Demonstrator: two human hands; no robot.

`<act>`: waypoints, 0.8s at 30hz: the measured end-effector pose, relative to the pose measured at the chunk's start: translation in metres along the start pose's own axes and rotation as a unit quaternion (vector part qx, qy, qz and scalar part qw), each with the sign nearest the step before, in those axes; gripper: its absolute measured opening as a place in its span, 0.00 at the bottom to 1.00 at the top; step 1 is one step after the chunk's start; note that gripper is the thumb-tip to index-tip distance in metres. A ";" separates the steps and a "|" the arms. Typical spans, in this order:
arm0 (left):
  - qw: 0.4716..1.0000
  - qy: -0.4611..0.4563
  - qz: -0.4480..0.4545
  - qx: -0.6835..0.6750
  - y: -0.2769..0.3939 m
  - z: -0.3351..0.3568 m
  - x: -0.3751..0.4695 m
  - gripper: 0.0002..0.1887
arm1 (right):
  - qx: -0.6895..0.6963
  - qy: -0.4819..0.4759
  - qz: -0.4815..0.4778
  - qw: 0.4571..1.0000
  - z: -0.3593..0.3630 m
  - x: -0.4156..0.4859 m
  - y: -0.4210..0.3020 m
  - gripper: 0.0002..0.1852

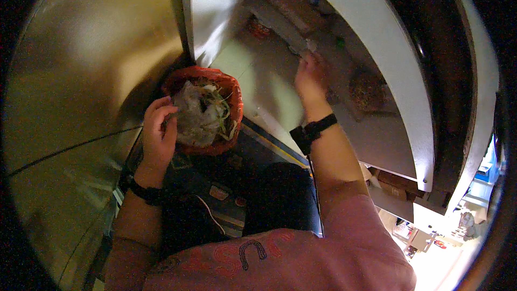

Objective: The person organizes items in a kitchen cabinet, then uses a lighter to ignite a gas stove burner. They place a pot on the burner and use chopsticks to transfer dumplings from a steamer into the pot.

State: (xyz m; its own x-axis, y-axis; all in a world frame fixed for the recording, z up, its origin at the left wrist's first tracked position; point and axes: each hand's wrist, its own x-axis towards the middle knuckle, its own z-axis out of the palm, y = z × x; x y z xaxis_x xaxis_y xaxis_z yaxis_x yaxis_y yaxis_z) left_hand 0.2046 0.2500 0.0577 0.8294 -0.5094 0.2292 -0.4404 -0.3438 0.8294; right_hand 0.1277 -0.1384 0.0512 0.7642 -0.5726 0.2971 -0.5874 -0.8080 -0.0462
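A bin with a red plastic liner (239,101) stands in front of me, filled with crumpled translucent plastic (194,123) and green plant scraps (224,113). At its left rim is my left hand (158,127), fingers curled and apart, their tips at the edge of the crumpled plastic. I see nothing held between thumb and fingers. My right hand (312,74) reaches to the right of the bin, into a dim cabinet (258,76). It is blurred, and its fingertips are by a small pale item (311,44); whether it grips anything is unclear.
Brownish packages (297,6) lie at the cabinet's back, and a dark bundle (365,91) sits at its right. A curved-looking white panel edge (398,48) borders the cabinet. A smooth yellowish panel (97,68) rises on the left. A striped mat (274,143) lies below the bin.
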 end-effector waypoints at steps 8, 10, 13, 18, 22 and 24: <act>1.000 -0.007 0.020 0.012 0.004 0.005 0.002 0.13 | 0.171 0.031 -0.060 0.983 -0.021 -0.010 0.026 0.18; 1.000 -0.004 0.022 0.006 0.004 0.005 0.003 0.13 | 0.160 0.036 0.008 0.986 -0.022 0.007 0.080 0.16; 0.999 0.005 0.043 0.015 0.003 0.004 0.004 0.13 | -0.127 -0.048 0.002 0.991 0.001 0.030 0.139 0.17; 1.000 0.003 0.000 -0.019 0.005 0.002 0.000 0.12 | -0.276 -0.119 -0.172 0.938 0.030 0.060 0.140 0.18; 0.999 -0.005 0.035 0.026 0.006 -0.003 0.002 0.12 | -0.086 -0.042 -0.038 0.995 0.043 0.078 0.076 0.16; 0.999 -0.003 0.029 0.023 0.008 -0.004 0.002 0.12 | -0.018 -0.007 -0.030 0.999 0.031 0.084 0.059 0.16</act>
State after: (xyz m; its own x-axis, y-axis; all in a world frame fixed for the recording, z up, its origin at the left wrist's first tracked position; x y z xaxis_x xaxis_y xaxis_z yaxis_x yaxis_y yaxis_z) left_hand 0.2039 0.2496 0.0671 0.7998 -0.5341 0.2738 -0.5039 -0.3495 0.7899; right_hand 0.1651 -0.2388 0.0435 0.8017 -0.5256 0.2844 -0.5499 -0.8352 0.0064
